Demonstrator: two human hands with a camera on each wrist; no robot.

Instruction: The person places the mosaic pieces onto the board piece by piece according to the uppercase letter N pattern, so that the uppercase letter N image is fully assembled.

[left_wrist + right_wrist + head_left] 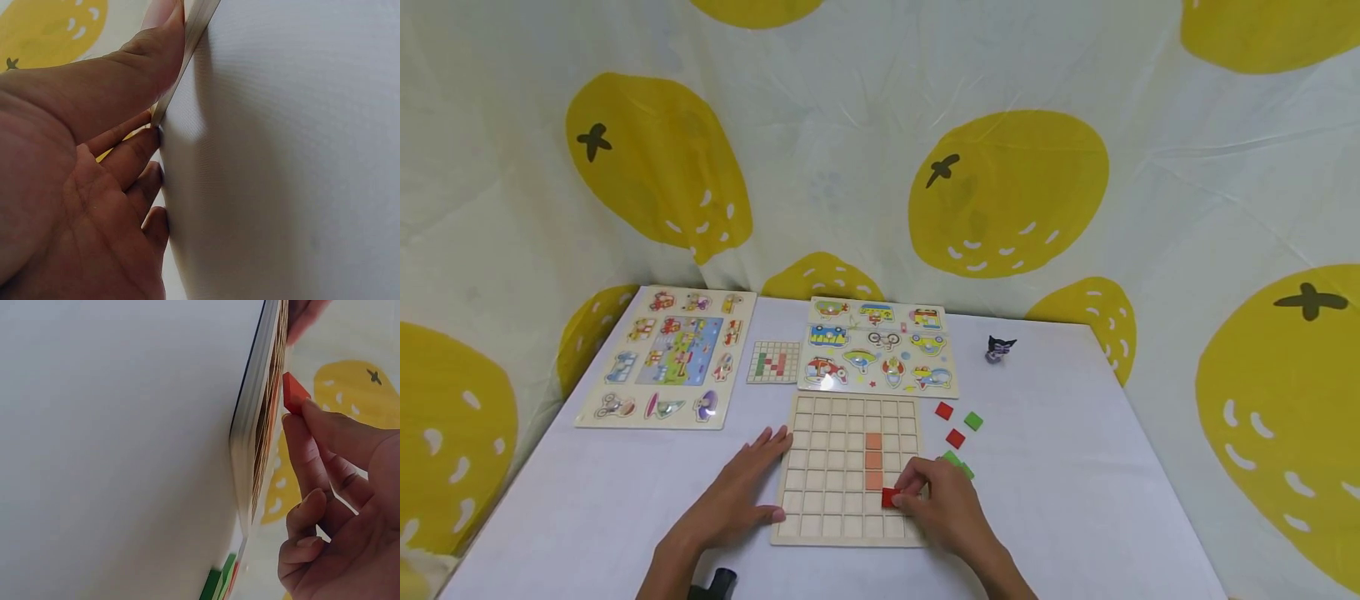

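Note:
A wooden grid board (826, 502) with square cells lies in front of the person. Three orange-red square tiles (874, 460) sit in one column of it. Between thumb and fingertip, the right hand (943, 504) pinches a red square tile (891, 497) over the lower right cells; the right wrist view shows this tile (294, 394) held up off the board. Fingers spread, the left hand (733, 492) rests at the board's left edge, with fingertips and thumb against it. In the left wrist view its thumb (150, 56) lies along the board's edge.
Loose red tiles (955, 438) and green tiles (973, 421) lie right of the board. Behind it are a small pattern card (773, 362) and a vehicle puzzle (880, 383). A larger puzzle (681, 408) lies far left, a small dark figurine (997, 350) far right.

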